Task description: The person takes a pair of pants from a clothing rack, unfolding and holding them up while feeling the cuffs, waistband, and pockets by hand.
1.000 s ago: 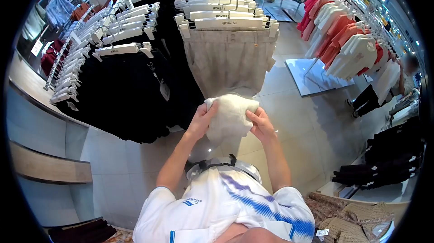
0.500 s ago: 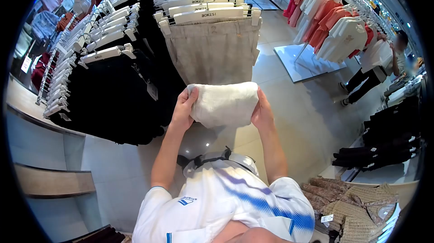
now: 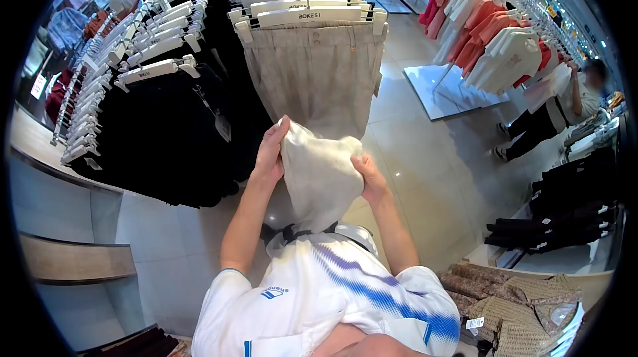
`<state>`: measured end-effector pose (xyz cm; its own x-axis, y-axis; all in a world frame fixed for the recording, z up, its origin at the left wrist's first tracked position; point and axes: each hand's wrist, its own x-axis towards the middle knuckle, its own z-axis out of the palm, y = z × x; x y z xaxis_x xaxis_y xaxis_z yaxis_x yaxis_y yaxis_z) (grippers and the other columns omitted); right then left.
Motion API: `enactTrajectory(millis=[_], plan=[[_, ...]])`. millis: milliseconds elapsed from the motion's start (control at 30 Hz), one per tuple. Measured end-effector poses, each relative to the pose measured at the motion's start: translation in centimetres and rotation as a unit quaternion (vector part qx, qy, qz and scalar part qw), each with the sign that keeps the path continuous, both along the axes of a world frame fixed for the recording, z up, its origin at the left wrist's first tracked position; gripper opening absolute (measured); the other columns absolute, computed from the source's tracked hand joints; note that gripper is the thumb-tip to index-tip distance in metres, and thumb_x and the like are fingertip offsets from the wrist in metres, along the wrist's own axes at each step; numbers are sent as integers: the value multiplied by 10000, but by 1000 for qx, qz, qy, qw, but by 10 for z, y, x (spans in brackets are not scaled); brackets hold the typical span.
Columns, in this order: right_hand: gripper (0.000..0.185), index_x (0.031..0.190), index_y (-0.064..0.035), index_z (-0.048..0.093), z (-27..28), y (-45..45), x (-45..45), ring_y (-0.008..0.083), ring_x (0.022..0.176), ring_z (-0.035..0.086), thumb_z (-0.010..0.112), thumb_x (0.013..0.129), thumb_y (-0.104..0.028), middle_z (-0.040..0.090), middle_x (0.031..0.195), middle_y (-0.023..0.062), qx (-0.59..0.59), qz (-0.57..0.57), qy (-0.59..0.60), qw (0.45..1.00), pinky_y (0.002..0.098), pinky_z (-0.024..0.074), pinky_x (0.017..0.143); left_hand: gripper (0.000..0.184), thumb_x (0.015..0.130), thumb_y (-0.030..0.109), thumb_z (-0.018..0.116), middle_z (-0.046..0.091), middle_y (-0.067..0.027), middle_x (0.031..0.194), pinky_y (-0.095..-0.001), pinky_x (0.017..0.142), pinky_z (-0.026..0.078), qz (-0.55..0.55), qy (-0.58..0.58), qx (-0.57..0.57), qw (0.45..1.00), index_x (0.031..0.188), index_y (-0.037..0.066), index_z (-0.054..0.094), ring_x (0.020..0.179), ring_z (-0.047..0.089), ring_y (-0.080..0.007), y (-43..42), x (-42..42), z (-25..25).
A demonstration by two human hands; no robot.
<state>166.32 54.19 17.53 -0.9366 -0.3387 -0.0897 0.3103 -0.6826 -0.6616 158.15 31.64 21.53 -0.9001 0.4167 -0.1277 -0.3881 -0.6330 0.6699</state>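
Observation:
An off-white garment (image 3: pixel 318 174), its exact kind unclear, hangs loosely between my hands in front of my waist. My left hand (image 3: pixel 270 152) is closed on its upper left corner, thumb on top. Lower on the right side, my right hand (image 3: pixel 372 181) pinches the opposite edge. The cloth sags and tapers downward from my grip. Just beyond it, beige trousers (image 3: pixel 309 71) hang from a white clip hanger (image 3: pixel 310 16) at the front of a rack.
Black trousers (image 3: pixel 159 137) fill a rack on the left. Coral and white tops (image 3: pixel 505 51) hang at the far right above a white platform (image 3: pixel 452 94). Another person (image 3: pixel 551 104) stands there holding a white item. Folded dark clothes (image 3: pixel 551 231) and knitwear (image 3: pixel 512 297) lie at right.
The garment has gone from a compact folded bundle to a looser, drooping shape. My right hand has moved down and inward; my left hand stays near the same corner.

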Motion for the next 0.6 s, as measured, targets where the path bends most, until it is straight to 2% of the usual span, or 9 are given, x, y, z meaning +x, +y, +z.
enactTrajectory(millis=[33,100,167,200,267,300,333,433,600], plan=[[359,1108,-4,575,11,-3,-1,126,872,650,626,895,-289,664,1014,70,10,-8,-2,1000,280,531,768,238,960,285,509,660,-52,873,-291,708,552,0,-25,-11,1000,964,62,590,781,657,-155,0,-1,-4],[361,1098,-4,582,42,-9,-2,123,848,654,613,902,-306,669,989,67,15,-38,-28,999,276,533,747,266,965,313,494,661,-57,897,-306,744,549,0,-52,-22,998,980,66,593,822,658,-170,1,1,-5],[334,1048,-24,604,50,-10,-13,112,775,657,574,923,-332,679,917,54,10,-87,-67,994,265,538,680,321,967,324,483,658,-78,983,-342,868,507,7,-122,44,992,1039,34,600,949,639,-203,6,12,4],[334,1048,-24,604,55,-9,-17,112,775,657,574,923,-332,679,917,54,10,-90,-69,993,265,538,680,321,967,324,483,658,-78,983,-342,868,507,4,-125,43,991,1039,34,600,949,639,-203,11,23,13],[300,1050,-42,596,69,-7,-22,117,819,645,561,933,-316,663,948,56,-17,-110,-54,992,274,530,714,316,953,315,517,642,-77,1048,-358,915,485,-80,-31,76,993,1124,54,568,1022,610,-195,19,49,28],[279,1037,-38,595,68,-2,-28,115,796,645,551,940,-296,664,940,57,-11,-78,-5,997,265,529,706,264,952,231,520,628,-67,1080,-366,898,495,-44,-48,-3,998,1140,49,550,986,623,-205,18,52,24],[279,1037,-38,595,69,2,-27,115,796,645,551,940,-296,664,940,57,-12,-78,-7,997,265,529,706,264,952,231,520,628,-67,1080,-366,898,495,-44,-50,-3,998,1140,49,550,986,623,-205,18,51,23],[261,1047,-26,597,73,13,-20,120,769,651,537,949,-260,671,943,67,44,-157,2,987,264,532,674,221,943,144,544,636,-36,1027,-261,764,525,34,58,-55,996,1130,26,560,896,628,-119,12,46,19],[255,1072,-18,582,67,26,0,110,801,644,552,944,-236,667,946,64,86,-183,34,979,252,524,678,258,941,125,542,630,-60,1071,-282,853,484,7,122,-42,992,1166,0,548,971,599,-121,1,54,32]])
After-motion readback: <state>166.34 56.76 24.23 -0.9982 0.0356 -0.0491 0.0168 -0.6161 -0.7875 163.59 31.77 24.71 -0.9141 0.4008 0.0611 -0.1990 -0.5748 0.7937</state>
